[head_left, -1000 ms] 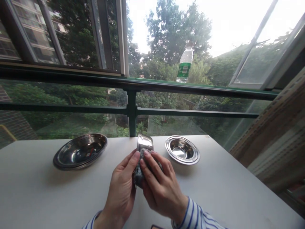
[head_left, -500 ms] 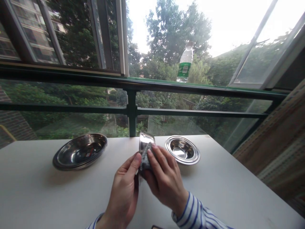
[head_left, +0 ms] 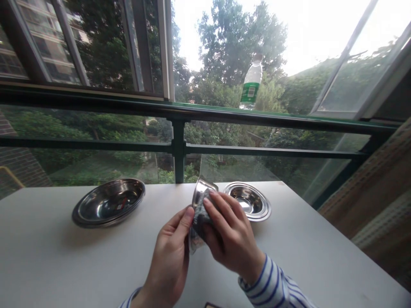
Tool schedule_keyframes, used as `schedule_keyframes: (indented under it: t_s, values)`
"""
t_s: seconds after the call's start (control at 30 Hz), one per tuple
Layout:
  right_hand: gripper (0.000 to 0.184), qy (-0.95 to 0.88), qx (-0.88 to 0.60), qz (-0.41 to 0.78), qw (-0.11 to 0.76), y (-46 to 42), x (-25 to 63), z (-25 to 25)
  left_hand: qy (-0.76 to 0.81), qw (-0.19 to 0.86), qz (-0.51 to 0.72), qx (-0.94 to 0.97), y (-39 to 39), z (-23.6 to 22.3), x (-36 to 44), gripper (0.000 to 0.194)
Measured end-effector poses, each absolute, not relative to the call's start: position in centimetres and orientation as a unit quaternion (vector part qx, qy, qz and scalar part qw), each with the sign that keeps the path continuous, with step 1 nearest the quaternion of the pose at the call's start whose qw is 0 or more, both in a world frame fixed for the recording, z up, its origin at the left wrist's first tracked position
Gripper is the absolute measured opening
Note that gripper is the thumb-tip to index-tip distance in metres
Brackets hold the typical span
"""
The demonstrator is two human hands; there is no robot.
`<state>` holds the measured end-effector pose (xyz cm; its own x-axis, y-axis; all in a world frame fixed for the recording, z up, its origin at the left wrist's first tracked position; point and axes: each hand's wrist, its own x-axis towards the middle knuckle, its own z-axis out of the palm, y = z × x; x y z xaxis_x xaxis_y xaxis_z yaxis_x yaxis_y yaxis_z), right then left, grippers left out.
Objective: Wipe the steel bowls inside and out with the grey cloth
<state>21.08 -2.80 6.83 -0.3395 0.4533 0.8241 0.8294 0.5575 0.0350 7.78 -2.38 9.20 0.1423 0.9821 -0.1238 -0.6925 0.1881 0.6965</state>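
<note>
My left hand [head_left: 170, 256] grips a small steel bowl [head_left: 201, 190] held on its edge above the white table [head_left: 48, 265], thumb on its rim. My right hand [head_left: 229, 235] presses a grey scouring pad [head_left: 199, 214] against the bowl's outer side, fingers curled over it. Both hands sit at the table's middle, close to me. A striped blue-and-white sleeve covers my right wrist.
A large steel dish [head_left: 107, 202] lies to the left and a small steel bowl [head_left: 248, 200] to the right of my hands. A plastic water bottle [head_left: 252, 83] stands on the green railing [head_left: 205, 113] behind the table. A dark object [head_left: 212, 305] peeks in at the bottom edge.
My right hand has slid the pad up and to the right over the bowl, and the bowl has tilted slightly rightward. The left hand has shifted a little with it.
</note>
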Motion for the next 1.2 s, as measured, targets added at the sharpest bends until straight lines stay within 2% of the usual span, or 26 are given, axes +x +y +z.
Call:
schedule_keyframes:
  t_s: [0.17, 0.33, 0.77, 1.03, 1.2]
  values:
    - [0.046, -0.831, -0.344, -0.251, 0.358, -2.7, 21.5, 7.2, 0.31, 0.697, 0.582, 0.282, -2.2, 9.1, 7.6, 0.02]
    - [0.044, -0.809, -0.402, -0.184, 0.387, -2.3, 22.2, 7.9, 0.321, 0.712, 0.539, 0.316, -2.5, 9.0, 7.9, 0.025]
    - [0.045, -0.846, -0.339, -0.222, 0.346, -2.7, 21.3, 7.3, 0.307, 0.69, 0.586, 0.295, -2.4, 9.6, 7.8, 0.026]
    - [0.038, -0.813, -0.386, -0.167, 0.403, -2.3, 21.4, 7.4, 0.316, 0.7, 0.571, 0.291, -2.6, 9.1, 8.2, 0.025]
    - [0.04, -0.836, -0.352, -0.189, 0.375, -2.5, 21.3, 7.0, 0.331, 0.687, 0.586, 0.274, -2.2, 9.0, 7.9, 0.024]
